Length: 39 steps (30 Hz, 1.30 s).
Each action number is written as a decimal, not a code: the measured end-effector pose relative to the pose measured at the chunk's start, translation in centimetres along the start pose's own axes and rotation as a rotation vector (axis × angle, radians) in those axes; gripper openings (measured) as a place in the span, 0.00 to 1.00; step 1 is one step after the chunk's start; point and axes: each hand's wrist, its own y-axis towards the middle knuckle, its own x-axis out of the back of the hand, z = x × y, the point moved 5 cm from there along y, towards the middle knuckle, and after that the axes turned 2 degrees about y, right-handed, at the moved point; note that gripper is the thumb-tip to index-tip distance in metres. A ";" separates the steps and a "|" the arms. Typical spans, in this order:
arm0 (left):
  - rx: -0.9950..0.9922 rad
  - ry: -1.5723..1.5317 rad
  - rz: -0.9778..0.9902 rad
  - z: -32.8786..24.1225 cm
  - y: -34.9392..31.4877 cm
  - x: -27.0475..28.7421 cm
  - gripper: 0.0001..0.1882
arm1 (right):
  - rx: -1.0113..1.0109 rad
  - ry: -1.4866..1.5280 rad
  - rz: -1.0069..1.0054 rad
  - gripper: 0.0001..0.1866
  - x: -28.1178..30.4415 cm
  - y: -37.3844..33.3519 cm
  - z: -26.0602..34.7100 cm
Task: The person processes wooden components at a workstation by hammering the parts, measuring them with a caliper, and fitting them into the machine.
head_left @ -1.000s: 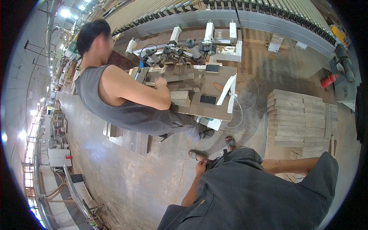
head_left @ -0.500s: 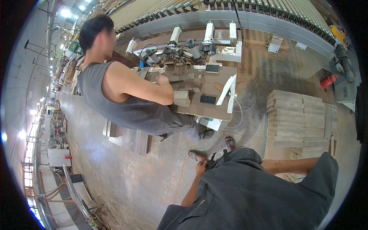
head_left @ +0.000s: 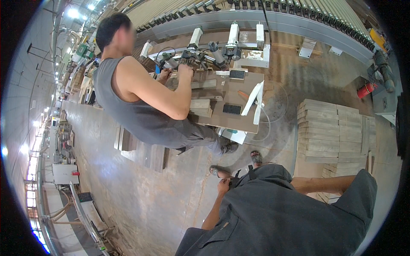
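Left hand [head_left: 223,186] low at the waist, fingers curled narrow against dark cloth [head_left: 233,183]; cannot tell whether they grip it. Right hand hidden behind the shirt [head_left: 294,213]; only the forearm [head_left: 318,185] shows, so its state cannot be told. The cloth lies at the shirt's front edge, a loose strap [head_left: 252,173] beside it.

Risks, judged: the strap could snag if the wearer leans in near machinery. A thin hose [head_left: 268,121] loops beside the table [head_left: 245,122], near the sandalled feet [head_left: 256,158]; a careless step could trip. The co-worker's hands [head_left: 185,70] sit close to the machine heads [head_left: 217,54]; sudden motion there could pinch. A knock could topple the stacked boards [head_left: 319,132].

Labels: no brand or writing legible at this size.
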 end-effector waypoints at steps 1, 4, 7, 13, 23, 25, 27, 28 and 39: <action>0.003 -0.020 0.008 0.2 0.0 -0.1 0.21 | 0.007 0.020 -0.009 0.13 0.4 0.0 0.2; -0.006 -0.021 0.000 0.6 0.1 -0.1 0.21 | 0.070 -0.055 -0.003 0.13 -1.4 0.4 -0.9; 0.008 -0.020 0.004 0.1 -0.1 0.0 0.21 | 0.060 -0.075 -0.013 0.12 -2.7 0.6 -1.8; 0.009 -0.031 0.009 0.7 0.3 -0.4 0.21 | 0.081 -0.094 -0.037 0.11 -2.2 0.5 -1.4; 0.006 -0.019 0.019 0.9 1.0 -0.8 0.22 | 0.001 -0.012 -0.014 0.10 -2.1 0.3 -1.6; 0.027 -0.033 0.020 1.6 1.2 -0.9 0.22 | -0.007 -0.050 0.034 0.10 -1.5 0.3 -1.2; 0.016 -0.032 0.030 0.7 1.0 -0.7 0.22 | 0.004 -0.072 0.035 0.10 -1.7 0.1 -1.2; 0.009 -0.033 0.036 0.2 0.9 -0.6 0.22 | 0.020 -0.097 0.038 0.11 -1.7 0.0 -1.1; -0.010 -0.037 0.007 -0.4 0.1 0.0 0.21 | 0.038 -0.092 0.014 0.11 -1.8 0.3 -1.1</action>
